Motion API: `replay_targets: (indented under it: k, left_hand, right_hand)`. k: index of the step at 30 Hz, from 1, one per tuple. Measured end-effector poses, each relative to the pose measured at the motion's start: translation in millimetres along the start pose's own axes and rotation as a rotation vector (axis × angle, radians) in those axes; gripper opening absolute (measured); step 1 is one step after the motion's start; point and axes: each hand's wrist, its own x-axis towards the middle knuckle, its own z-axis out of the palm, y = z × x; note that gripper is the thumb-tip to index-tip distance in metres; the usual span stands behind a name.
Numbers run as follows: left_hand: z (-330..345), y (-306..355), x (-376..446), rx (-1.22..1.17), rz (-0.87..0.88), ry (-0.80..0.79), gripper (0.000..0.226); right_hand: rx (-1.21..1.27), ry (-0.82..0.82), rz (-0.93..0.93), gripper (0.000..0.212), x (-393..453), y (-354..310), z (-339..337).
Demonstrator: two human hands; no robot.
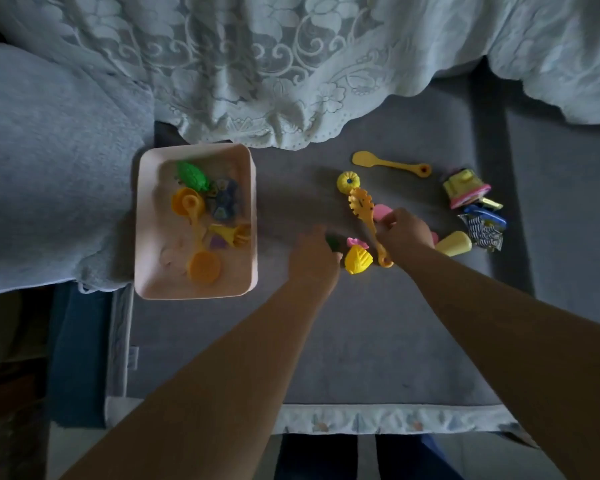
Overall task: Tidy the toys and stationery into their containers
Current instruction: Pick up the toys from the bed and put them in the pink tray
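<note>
Your right hand [404, 230] pinches the slotted spoon [366, 216], its handle running toward you; your left hand [314, 258] curls on a green toy [333, 242]; bin [142, 216] lies left

Pink tray [142, 216] partly filled with toys, yellow slotted spoon [362, 206] and shell [358, 259] loose beside it

Tray [142, 237] at left holding toys, loose toys [357, 259] scattered right, perhaps on a mat [326, 341]
</note>
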Motion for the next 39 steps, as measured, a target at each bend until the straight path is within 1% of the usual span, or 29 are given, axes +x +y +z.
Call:
replay_targets:
  k: [3,4,6,7,9,11,13,15,18,19,22,24,25,27,29,31,34,37,39]
  left_hand:
    - [13,11,5,0.089,-0.021,0.020,0.036]
    - [17,12,7,0.123,-0.041,0.030,0.034]
    - [21,10,13,0.177,-0.059,0.046,0.029]
    - [22,8,16,0.201,-0.055,0.038,0.029]
    - [23,2,19,0.234,-0.038,-0.017,0.033]
    - [21,0,22,0.233,-0.041,-0.049,0.035]
    - [16,3,22,0.236,-0.044,-0.042,0.029]
    - [6,5,17,0.204,-0.044,-0.018,0.021]
    - [-10,8,10,0.088,-0.071,0.087,0.017]
    - [-25,4,7,0.033,-0.102,0.159,0.016]
    - [-67,-10,1,-0.075,-0.202,0.359,0.022]
    - [-96,-30,-4,-0.166,-0.307,0.475,0.021]
    - [-106,-38,-5,-0.203,-0.362,0.507,0.021]
    - [-126,-63,-7,-0.197,-0.431,0.564,0.029]
    - [-138,-88,-3,-0.159,-0.444,0.586,0.044]
    - [-142,-101,1,-0.088,-0.443,0.573,0.053]
    - [-136,-95,5,-0.056,-0.399,0.555,0.045]
    - [-119,-68,11,-0.136,-0.208,0.494,0.037]
    - [-105,-49,20,-0.135,-0.092,0.439,0.036]
  right_hand:
    - [-0.166,-0.079,-0.035,0.024,8,8,4]
    - [-0.187,-0.126,-0.039,0.023,11,9,5]
    - [-0.177,-0.208,-0.046,0.030,15,8,7]
    - [-0.183,-0.240,-0.043,0.032,15,8,7]
    - [-0.220,-0.294,-0.033,0.028,15,7,4]
    - [-0.244,-0.299,-0.075,0.026,16,8,1]
    - [-0.253,-0.249,-0.116,0.019,17,9,-5]
    - [-0.233,-0.237,-0.157,0.014,19,5,-10]
    - [-0.219,-0.270,-0.202,0.024,19,-16,-19]
    - [-0.202,-0.290,-0.237,0.024,15,-31,-21]
    - [-0.117,-0.343,-0.328,0.020,5,-74,-17]
    - [-0.034,-0.389,-0.382,0.012,-5,-102,-6]
    - [0.019,-0.426,-0.390,0.009,-9,-111,-1]
    - [0.140,-0.535,-0.395,0.010,-20,-136,12]
    - [0.232,-0.622,-0.377,0.008,-25,-155,25]
    - [0.247,-0.578,-0.368,0.018,-21,-162,30]
    - [0.132,-0.515,-0.359,0.015,-6,-149,29]
    - [-0.023,-0.454,-0.310,0.024,15,-113,13]
    - [-0.037,-0.359,-0.228,0.028,30,-86,0]
